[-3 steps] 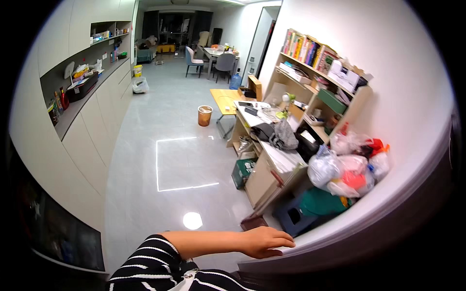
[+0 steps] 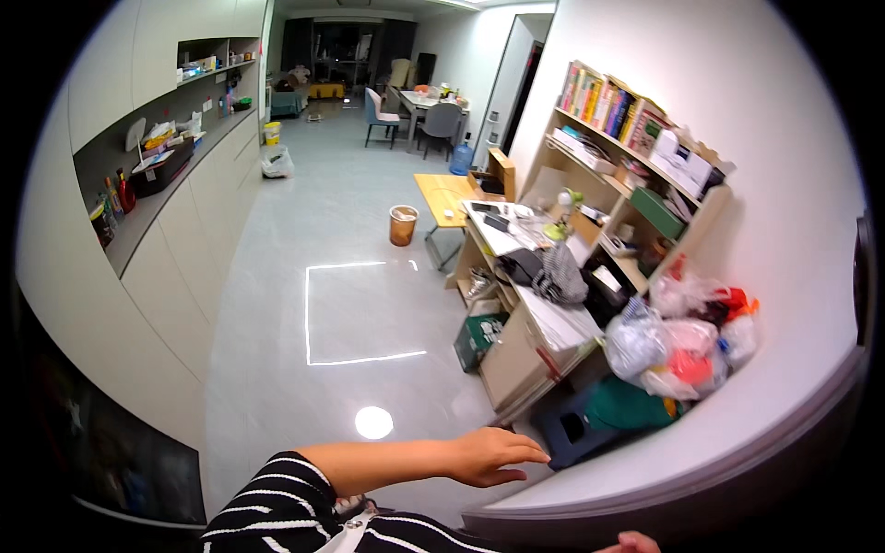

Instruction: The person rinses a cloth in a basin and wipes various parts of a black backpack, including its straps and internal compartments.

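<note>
Left hand extends across the lower frame from a striped sleeve, palm down, fingers loosely together and slightly curled, holding nothing. It hovers just beside the rounded edge of the white wall corner, the nearest thing to it; contact cannot be confirmed. Of the right hand only a sliver shows at the bottom edge, so its finger state cannot be told. Beyond the corner sit a dark stool, bulging plastic bags and a cluttered bench beneath a bookshelf. Risk noted: the corner hides the stool and bags from the approach side, so a step round it could catch a foot. The glossy floor shows glare and may be slippery.
</note>
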`<state>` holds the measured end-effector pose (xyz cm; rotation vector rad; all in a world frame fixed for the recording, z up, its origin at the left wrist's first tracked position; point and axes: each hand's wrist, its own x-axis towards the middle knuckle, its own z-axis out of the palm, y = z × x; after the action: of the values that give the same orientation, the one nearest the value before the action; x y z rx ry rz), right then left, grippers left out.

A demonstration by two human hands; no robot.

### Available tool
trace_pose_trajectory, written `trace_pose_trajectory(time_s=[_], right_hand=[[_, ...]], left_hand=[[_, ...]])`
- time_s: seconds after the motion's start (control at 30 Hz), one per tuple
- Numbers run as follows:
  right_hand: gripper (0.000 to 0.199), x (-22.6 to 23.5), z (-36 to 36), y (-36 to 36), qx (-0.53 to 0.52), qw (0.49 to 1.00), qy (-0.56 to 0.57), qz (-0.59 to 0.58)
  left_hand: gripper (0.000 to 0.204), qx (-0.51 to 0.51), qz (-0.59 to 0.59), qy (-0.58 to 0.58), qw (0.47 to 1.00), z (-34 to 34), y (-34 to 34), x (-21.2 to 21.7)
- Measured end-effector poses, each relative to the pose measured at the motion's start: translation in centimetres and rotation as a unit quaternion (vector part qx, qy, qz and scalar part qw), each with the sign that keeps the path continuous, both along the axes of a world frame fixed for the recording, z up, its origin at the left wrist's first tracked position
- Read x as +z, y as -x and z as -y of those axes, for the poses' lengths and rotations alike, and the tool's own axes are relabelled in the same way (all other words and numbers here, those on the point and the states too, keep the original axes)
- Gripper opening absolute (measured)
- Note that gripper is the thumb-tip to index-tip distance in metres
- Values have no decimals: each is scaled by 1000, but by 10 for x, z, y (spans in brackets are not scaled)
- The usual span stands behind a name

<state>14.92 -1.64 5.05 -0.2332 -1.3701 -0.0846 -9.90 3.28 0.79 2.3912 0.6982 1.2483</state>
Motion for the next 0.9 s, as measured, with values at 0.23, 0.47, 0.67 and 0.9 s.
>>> trace_pose_trajectory(time_s=[0.23, 0.47, 0.67, 0.9], right_hand=[[45, -25, -139, 195, 63, 942, 119, 308], [44, -82, -349, 391, 48, 943, 55, 325], [55, -58, -512, 621, 159, 894, 71, 413], [56, -69, -643, 808, 176, 857, 77, 479]], left_hand=[[33, 99, 31, 66, 992, -78, 204, -13], [32, 287, -33, 184, 940, -201, 433, -103], [34, 461, 40, 336, 820, -243, 627, -63], [34, 623, 181, 360, 671, -265, 816, -114]])
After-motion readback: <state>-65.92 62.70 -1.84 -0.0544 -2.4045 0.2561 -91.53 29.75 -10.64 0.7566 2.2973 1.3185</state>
